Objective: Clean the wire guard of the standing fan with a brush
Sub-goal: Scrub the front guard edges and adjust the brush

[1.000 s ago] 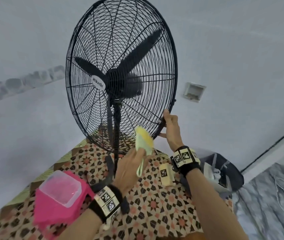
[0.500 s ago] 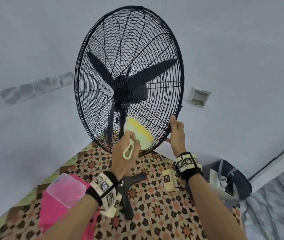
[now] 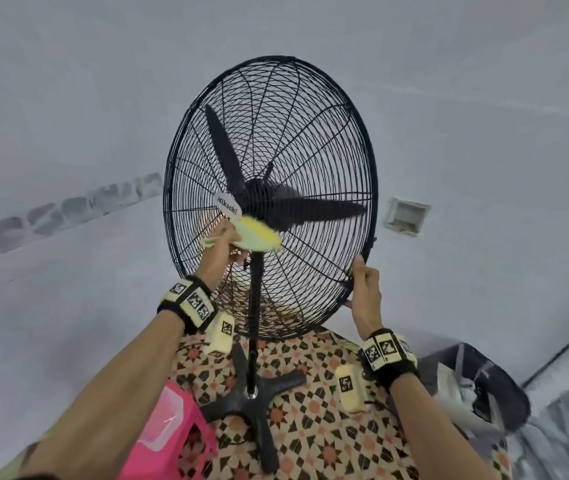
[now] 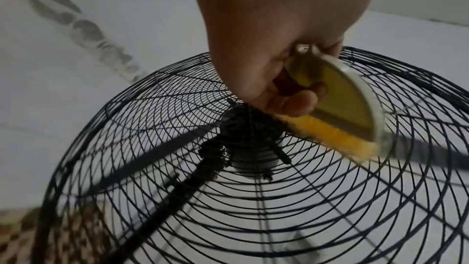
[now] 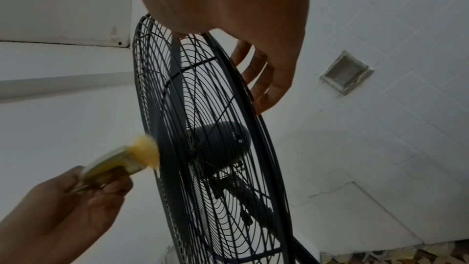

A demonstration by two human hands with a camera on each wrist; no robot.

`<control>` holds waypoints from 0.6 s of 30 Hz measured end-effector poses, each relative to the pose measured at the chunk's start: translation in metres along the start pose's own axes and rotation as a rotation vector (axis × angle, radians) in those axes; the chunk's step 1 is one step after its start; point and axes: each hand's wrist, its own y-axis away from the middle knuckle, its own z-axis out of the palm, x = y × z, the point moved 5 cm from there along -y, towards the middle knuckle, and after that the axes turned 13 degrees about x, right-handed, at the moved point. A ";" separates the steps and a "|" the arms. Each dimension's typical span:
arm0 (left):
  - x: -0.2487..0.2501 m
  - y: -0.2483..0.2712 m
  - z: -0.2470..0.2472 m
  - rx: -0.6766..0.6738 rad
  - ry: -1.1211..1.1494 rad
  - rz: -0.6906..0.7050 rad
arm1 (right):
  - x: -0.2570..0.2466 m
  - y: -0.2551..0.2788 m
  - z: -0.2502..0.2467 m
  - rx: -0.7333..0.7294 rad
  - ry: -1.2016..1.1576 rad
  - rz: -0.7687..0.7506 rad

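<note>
A black standing fan with a round wire guard stands on a patterned mat. My left hand grips a pale green brush with yellow bristles. The bristles press on the front wires just below the white hub badge. My right hand grips the guard's rim at its lower right, fingers curled behind the rim. In the right wrist view the brush touches the front guard from the left. The fan's three black blades show behind the wires.
The fan pole rises from a black cross base on the mat. A pink stool bearing a clear plastic box stands at lower left. A dark bag lies at lower right. A recessed wall box is right of the fan.
My left hand has carried the brush upward from the guard's bottom edge to just below the hub. The right hand keeps its hold on the rim. The blades have turned.
</note>
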 end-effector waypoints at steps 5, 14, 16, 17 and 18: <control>0.015 -0.013 -0.018 0.096 0.044 0.005 | 0.003 -0.003 0.000 0.019 -0.013 0.023; 0.010 -0.016 -0.006 0.008 -0.013 -0.037 | 0.001 -0.001 0.001 0.051 -0.023 0.018; 0.012 -0.023 -0.016 0.170 0.014 -0.030 | 0.000 0.001 0.002 0.036 -0.030 0.023; 0.011 -0.024 -0.014 0.172 0.008 -0.036 | -0.002 0.002 0.002 0.035 -0.024 0.020; 0.008 -0.022 -0.009 0.126 -0.009 -0.047 | -0.002 0.001 0.003 0.036 -0.024 0.022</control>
